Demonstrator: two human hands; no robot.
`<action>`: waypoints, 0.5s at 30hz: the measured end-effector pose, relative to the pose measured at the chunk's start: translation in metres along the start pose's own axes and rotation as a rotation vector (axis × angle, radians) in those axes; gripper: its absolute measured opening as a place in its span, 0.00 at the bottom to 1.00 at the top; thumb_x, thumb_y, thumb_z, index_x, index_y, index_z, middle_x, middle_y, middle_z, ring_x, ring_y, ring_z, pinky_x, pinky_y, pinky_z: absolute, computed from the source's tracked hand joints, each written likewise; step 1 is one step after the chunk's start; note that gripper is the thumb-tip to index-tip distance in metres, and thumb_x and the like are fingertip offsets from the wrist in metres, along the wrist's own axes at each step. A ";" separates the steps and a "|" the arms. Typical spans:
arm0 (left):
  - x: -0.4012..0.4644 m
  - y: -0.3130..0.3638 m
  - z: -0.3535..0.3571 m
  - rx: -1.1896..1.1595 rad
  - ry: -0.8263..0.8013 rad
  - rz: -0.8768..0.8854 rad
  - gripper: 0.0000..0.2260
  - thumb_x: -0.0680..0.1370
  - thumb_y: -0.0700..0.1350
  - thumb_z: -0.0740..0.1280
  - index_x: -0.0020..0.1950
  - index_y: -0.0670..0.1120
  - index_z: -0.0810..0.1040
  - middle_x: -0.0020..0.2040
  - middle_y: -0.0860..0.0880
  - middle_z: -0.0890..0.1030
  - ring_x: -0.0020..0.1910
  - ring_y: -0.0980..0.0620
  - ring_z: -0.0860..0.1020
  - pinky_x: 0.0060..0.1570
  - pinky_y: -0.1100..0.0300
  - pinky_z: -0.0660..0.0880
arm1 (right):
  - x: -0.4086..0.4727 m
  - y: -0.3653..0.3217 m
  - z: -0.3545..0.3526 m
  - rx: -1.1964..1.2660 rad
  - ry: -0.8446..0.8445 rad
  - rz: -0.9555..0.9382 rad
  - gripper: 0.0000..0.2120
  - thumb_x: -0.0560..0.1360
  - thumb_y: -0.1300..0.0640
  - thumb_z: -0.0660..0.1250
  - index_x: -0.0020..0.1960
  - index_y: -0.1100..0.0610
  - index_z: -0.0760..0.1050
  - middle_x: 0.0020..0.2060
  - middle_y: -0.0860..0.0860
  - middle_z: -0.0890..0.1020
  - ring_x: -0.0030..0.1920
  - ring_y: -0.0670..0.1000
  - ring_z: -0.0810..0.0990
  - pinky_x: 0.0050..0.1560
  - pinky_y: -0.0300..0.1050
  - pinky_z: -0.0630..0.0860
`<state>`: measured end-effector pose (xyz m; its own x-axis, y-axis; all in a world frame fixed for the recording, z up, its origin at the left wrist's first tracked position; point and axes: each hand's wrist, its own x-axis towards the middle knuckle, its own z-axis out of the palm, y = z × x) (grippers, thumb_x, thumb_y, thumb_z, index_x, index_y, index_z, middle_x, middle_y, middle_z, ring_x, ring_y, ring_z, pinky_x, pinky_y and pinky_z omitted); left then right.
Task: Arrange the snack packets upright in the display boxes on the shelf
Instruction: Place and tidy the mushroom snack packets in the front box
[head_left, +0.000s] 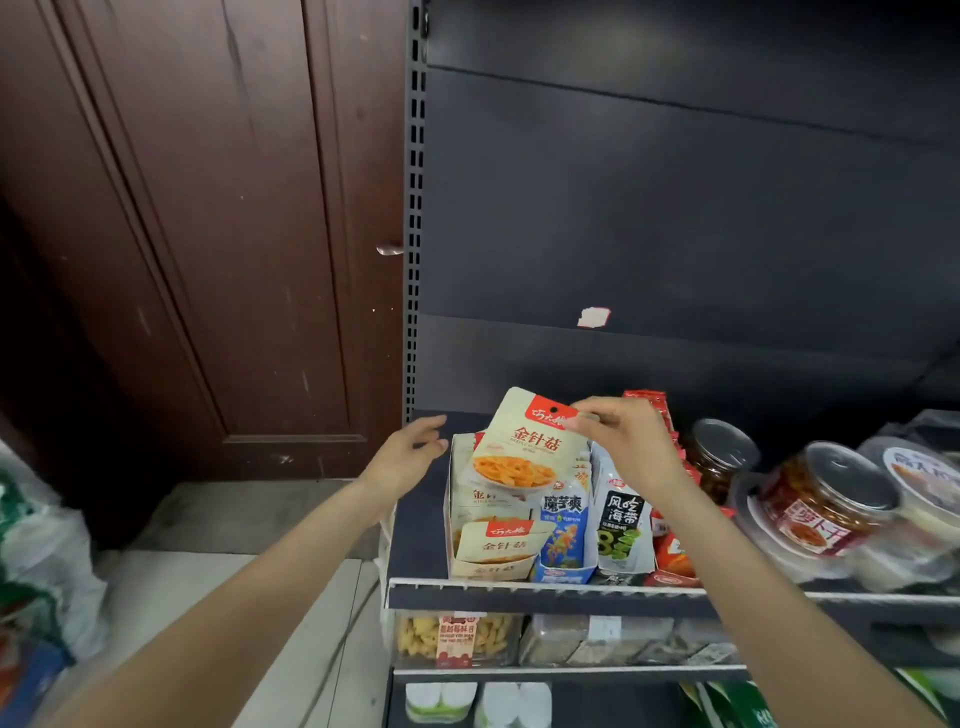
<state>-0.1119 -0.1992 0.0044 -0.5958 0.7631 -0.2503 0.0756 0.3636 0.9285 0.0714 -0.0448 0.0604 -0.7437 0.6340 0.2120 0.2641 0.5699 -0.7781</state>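
Here, in the head view, the only one given, the right hand (618, 441) pinches a cream snack packet (530, 447) by its red top band, thumb and fingertips (584, 415) closed on the upper right corner beside the hang hole; the packet hangs from that pinch with its long axis near upright, the top leaning a little back and left, its lower edge just above the packets of the same print standing in the cream display box (467, 519) at the left end of the shelf (519, 587); so the slot it belongs in lies straight below the fingers, and the move ahead looks like a short lowering along the packet's own length rather than any sideways carry; the left hand (410, 452) hovers just left of the box, fingers loosely spread and holding nothing, apart from the box wall as far as I can tell, well placed to steady the box or part the row; the right hand is the nearer one to the packet, being on it; to the right stand a blue display box (563, 540), then a pale one with green print (621, 525), both holding upright packets; the likely snag is the packet's lower edge catching on the tops of those already standing
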 end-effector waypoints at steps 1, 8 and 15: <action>0.003 -0.001 0.001 0.015 -0.021 0.016 0.18 0.82 0.43 0.58 0.72 0.50 0.66 0.68 0.47 0.71 0.67 0.50 0.69 0.64 0.57 0.64 | 0.004 0.006 0.002 -0.033 -0.046 0.003 0.04 0.74 0.60 0.68 0.45 0.56 0.82 0.40 0.46 0.84 0.44 0.45 0.82 0.48 0.48 0.79; 0.017 -0.009 0.009 0.087 -0.078 0.025 0.18 0.81 0.43 0.60 0.71 0.51 0.68 0.61 0.47 0.78 0.56 0.52 0.76 0.43 0.70 0.72 | 0.028 0.033 0.044 -0.220 -0.199 0.035 0.07 0.75 0.63 0.67 0.51 0.60 0.82 0.46 0.53 0.84 0.48 0.50 0.81 0.52 0.51 0.77; 0.018 -0.022 0.008 0.043 0.009 0.023 0.16 0.79 0.44 0.64 0.66 0.52 0.72 0.63 0.51 0.76 0.60 0.54 0.74 0.53 0.60 0.74 | 0.025 0.043 0.079 -0.412 -0.077 0.010 0.04 0.73 0.59 0.70 0.47 0.54 0.81 0.44 0.46 0.77 0.43 0.44 0.76 0.44 0.39 0.74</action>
<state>-0.1179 -0.1886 -0.0227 -0.6009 0.7667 -0.2263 0.1232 0.3685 0.9214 0.0159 -0.0460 -0.0144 -0.7794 0.6085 0.1491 0.4832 0.7353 -0.4753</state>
